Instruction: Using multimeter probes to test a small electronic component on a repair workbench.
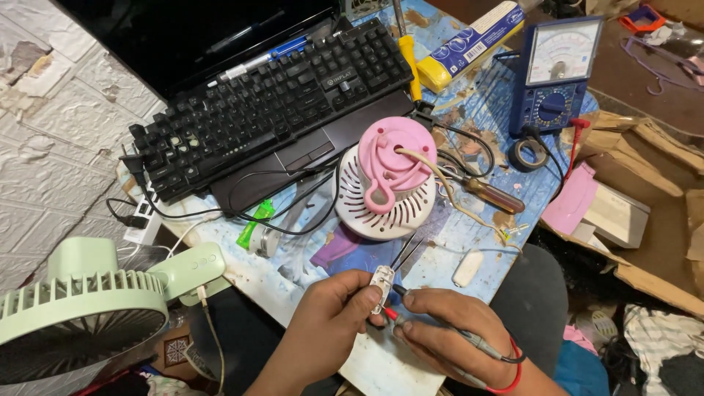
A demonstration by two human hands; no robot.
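My left hand [334, 312] pinches a small white switch part [381, 284] at the near edge of the table. My right hand [444, 326] holds two meter probes [400, 299], one black and one red, with their tips against that part. The probe leads run back past my right wrist. A pair of tweezers [407, 253] lies just beyond the switch part. Behind it stands a round pink and white appliance [389, 180] with a beige cord [455, 198] trailing to the right.
A blue analog multimeter [557, 70] stands at the far right beside a roll of black tape [529, 154]. A black keyboard [271, 103] rests on a laptop. A screwdriver [491, 194], a green fan [95, 301] and cardboard box [645, 213] surround the work area.
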